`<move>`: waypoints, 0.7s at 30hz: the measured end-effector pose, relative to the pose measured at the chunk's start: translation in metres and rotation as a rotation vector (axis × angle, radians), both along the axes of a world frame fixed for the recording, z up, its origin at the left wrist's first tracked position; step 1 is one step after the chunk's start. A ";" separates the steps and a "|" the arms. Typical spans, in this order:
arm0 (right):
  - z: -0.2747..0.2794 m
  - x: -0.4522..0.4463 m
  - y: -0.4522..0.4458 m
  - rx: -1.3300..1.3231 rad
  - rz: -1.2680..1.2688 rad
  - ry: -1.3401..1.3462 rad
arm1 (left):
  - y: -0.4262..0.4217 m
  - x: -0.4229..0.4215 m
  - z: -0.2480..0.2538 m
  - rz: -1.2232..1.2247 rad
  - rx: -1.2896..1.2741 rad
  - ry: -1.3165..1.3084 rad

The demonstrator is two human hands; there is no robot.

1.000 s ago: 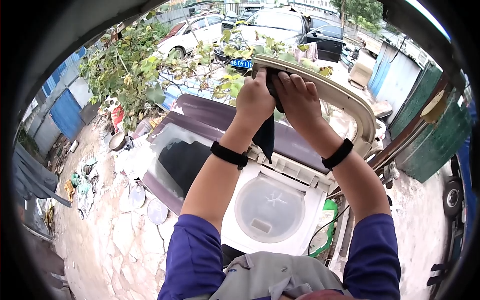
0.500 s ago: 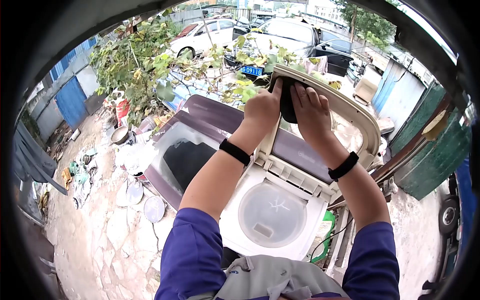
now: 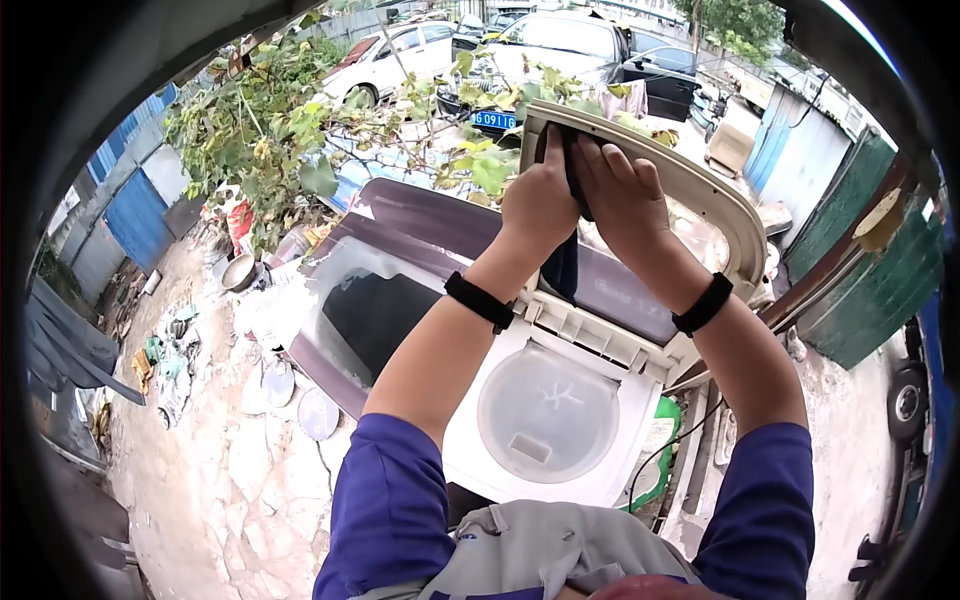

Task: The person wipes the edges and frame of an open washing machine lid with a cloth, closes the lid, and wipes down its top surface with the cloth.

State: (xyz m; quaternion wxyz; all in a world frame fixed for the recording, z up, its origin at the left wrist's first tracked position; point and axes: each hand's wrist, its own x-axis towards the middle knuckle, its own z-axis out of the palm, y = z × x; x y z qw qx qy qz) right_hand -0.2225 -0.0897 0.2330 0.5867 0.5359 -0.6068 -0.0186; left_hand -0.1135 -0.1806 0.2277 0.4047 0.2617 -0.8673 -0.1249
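Note:
A beige-framed lid [image 3: 735,215] with a see-through middle stands raised above a white washing machine [image 3: 480,440]. Near the lid's upper left corner, my left hand [image 3: 541,200] grips a dark cloth [image 3: 574,180], its index finger pointing up along the frame. My right hand [image 3: 622,190] lies with fingers stretched out flat over the same cloth, against the lid. Part of the cloth hangs below my hands. Under the lid is a round translucent cover [image 3: 548,410]. Left of it, a purple-edged lid [image 3: 330,375] has a dark window.
Leafy vines [image 3: 270,140] grow behind the machine, with parked cars [image 3: 550,50] farther back. A green bag [image 3: 660,455] and a black cable lie at the machine's right. Round lids [image 3: 318,413] and scraps lie on the ground at the left. A green panel [image 3: 870,270] stands right.
Over the last second both hands and the cloth shift slightly across the lid's upper left corner. The hanging part of the cloth changes shape. The camera view also shifts a little.

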 end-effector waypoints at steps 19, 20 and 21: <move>-0.007 0.024 -0.033 -0.020 0.094 -0.097 | -0.051 0.039 -0.002 0.332 -0.682 -0.352; -0.007 0.026 -0.037 -0.051 0.086 -0.090 | -0.048 0.038 -0.001 0.332 -0.677 -0.348; -0.005 0.024 -0.037 -0.051 0.104 -0.099 | -0.051 0.032 -0.004 0.322 -0.585 -0.342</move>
